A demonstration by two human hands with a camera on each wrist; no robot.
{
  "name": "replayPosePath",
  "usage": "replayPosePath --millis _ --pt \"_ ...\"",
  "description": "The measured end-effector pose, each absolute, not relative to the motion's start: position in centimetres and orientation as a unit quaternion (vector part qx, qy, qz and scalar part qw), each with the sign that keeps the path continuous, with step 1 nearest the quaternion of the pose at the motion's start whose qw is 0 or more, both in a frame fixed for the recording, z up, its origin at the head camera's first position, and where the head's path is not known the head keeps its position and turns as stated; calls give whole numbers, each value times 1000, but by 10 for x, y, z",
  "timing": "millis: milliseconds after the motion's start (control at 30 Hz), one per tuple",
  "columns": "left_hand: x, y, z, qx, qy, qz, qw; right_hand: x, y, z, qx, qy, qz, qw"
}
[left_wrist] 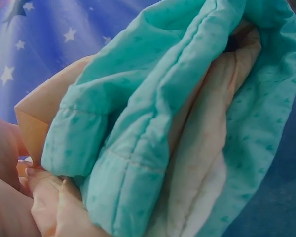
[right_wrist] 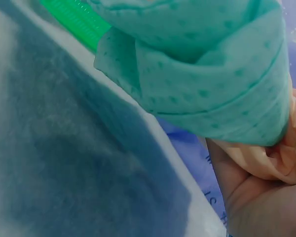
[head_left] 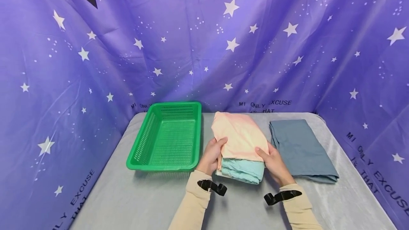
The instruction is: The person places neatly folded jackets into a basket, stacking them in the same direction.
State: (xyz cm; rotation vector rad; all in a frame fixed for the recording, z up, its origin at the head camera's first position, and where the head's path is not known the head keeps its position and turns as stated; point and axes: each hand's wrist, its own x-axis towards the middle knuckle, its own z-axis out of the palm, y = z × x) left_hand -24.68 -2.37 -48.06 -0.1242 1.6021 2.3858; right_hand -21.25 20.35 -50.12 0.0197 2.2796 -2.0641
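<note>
On the grey table [head_left: 108, 194], the green basket [head_left: 186, 169] is placed at the left and the folded blue-grey cloth [head_left: 300, 148] at the right. Between them, near both, the folded garment bundle [head_left: 241, 134] is held up, peach on its upper face, with loose teal folds [head_left: 244, 171] exposed at the near end. It is gripped at opposite sides by the partly closed right hand [head_left: 276, 162] and left hand [head_left: 211, 155], each thumb laid on top; how far the fingers are tucked beneath is partly hidden. For a sound hold, the layers are best pinched evenly from both sides, the bundle kept level, and the teal folds supported from below so that none is allowed to slip out; too light a pinch could let the inner layers slide.
</note>
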Motion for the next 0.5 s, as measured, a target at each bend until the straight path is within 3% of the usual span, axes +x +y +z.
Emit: replayPosePath --millis 500 --pt "-240 -55 -441 -5 572 810 130 -213 186 -471 -46 705 -706 58"
